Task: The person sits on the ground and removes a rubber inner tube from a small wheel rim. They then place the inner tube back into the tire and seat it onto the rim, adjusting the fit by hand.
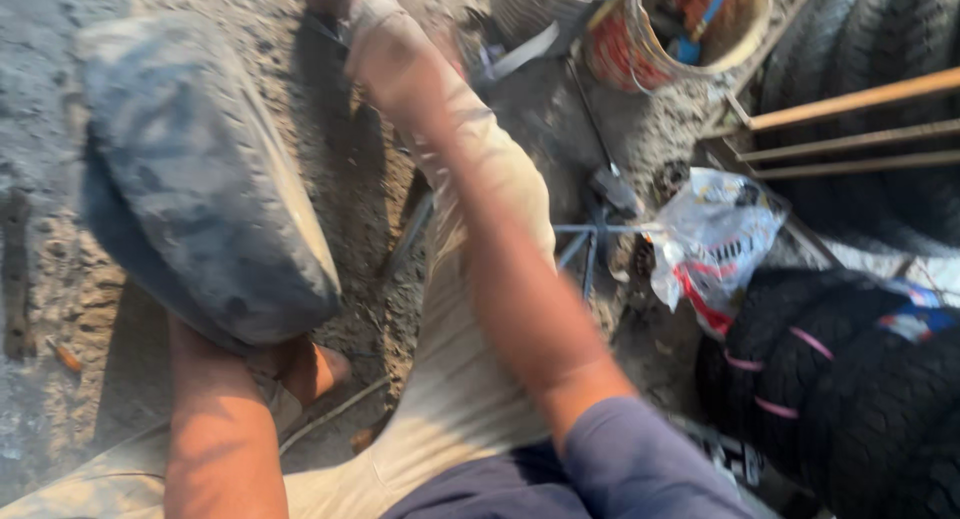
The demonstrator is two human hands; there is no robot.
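1. Down on the dusty ground [300,129], the person sits with beige-trousered legs [470,379] stretched ahead; the whole view is blurred by motion.
2. A worn, dusty tyre [200,179] stands tilted at the left, its tread facing the camera, resting over the person's left leg.
3. The left forearm runs up under the tyre's lower edge; the left hand [205,341] is hidden behind the rubber there, so whether its fingers are closed or spread cannot be told.
4. The right arm, in a dark blue sleeve [640,459], reaches forward across the knee; the right hand [385,54] sits near the top edge, too smeared to tell its finger state or whether it holds anything.
5. At the right lies a crumpled white plastic bag [710,239], just beside a stack of black tyres [850,399] with pink bands.
6. A rusty red drum [640,49] stands at the top, and wooden poles [850,104] cross the upper right corner.
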